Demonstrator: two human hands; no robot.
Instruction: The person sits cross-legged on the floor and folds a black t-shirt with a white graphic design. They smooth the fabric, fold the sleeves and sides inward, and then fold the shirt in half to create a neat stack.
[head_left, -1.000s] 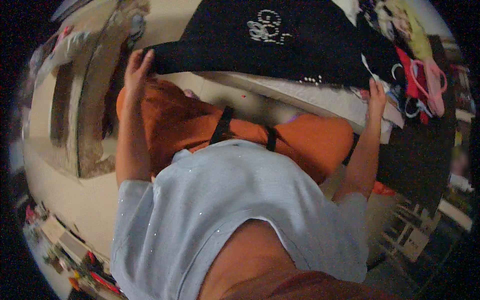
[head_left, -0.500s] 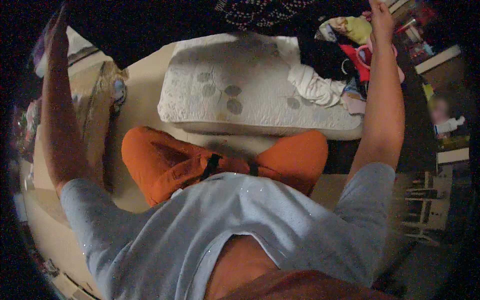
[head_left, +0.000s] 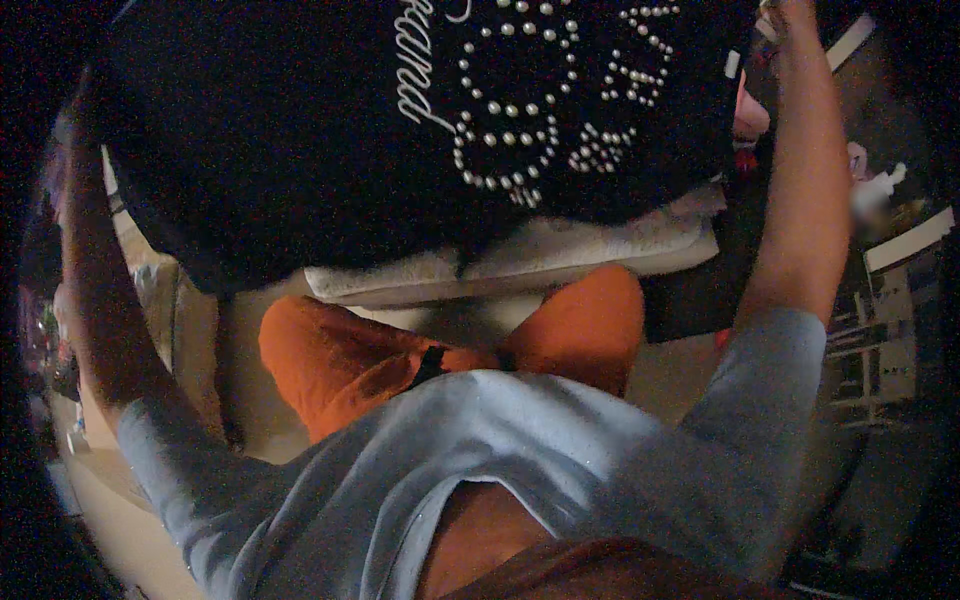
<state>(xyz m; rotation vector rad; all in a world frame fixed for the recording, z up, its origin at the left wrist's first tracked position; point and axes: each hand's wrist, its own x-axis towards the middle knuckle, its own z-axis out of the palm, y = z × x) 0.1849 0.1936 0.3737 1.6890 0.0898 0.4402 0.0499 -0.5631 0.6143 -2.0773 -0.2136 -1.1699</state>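
A black garment (head_left: 300, 150) with white pearl-like beads and white script is spread wide in front of me, its cut not fully shown. Its near edge hangs over a pale quilted pad (head_left: 510, 265), hiding most of it. At the upper left, my left hand (head_left: 88, 100) is at the garment's side; shadow blurs its fingers, but the cloth stretches out from it. My right hand (head_left: 793, 14) is at the top edge on the right, its fingers closed at the cloth's far corner and partly cut off by the frame.
My crossed legs in orange trousers (head_left: 335, 350) lie before the pad. A cardboard-coloured box (head_left: 195, 335) stands on the left. Pink and red items (head_left: 748, 115) lie beside the garment on the right, with a white shelf edge (head_left: 910, 240) and rack (head_left: 885, 350) farther right.
The black garment has come down toward me and now covers most of the pad and the clothes beside it. Both my arms have shifted slightly outward.
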